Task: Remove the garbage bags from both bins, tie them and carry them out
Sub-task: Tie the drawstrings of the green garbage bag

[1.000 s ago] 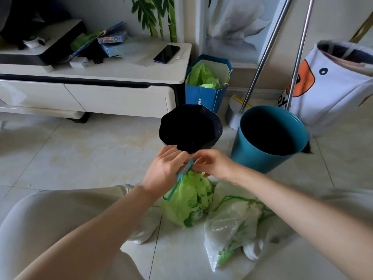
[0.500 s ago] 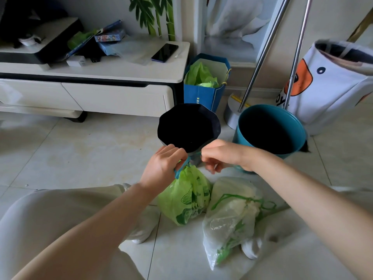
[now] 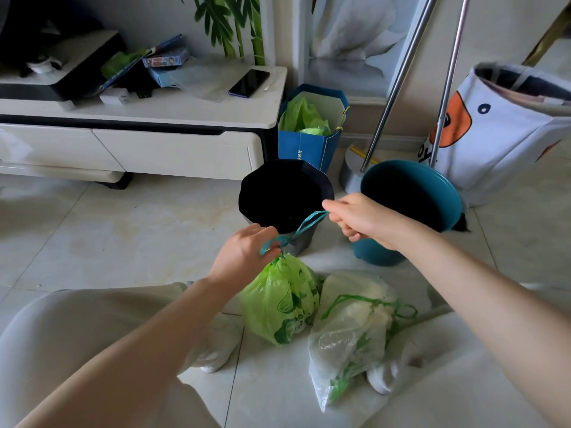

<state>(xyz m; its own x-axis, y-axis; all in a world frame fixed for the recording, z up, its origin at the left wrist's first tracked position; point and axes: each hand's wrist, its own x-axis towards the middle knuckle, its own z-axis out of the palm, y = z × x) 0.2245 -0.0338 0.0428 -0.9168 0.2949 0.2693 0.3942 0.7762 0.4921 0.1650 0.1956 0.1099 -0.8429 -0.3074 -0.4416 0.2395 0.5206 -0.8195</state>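
A person crouched on a tiled floor cinches a green garbage bag (image 3: 279,301), which stands on the tiles just in front of the emptied black bin (image 3: 285,193). The left hand (image 3: 244,254) pinches the teal drawstring (image 3: 296,231) right at the bag's gathered neck, fingers curled round it. The right hand (image 3: 361,219), its fingers closed on the cord's far end, holds it taut up and to the right, over the black bin's near rim. The cord's long axis thus runs diagonally from the neck toward the right hand, and the left is the hand nearer the bag; any knot would likely have to be worked down along that line to the neck. A second, clear bag (image 3: 349,338) with a green drawstring lies on its side just right of the green one. The teal bin (image 3: 411,208) stands right of the black bin, liner gone. Carrying out appears not yet begun.
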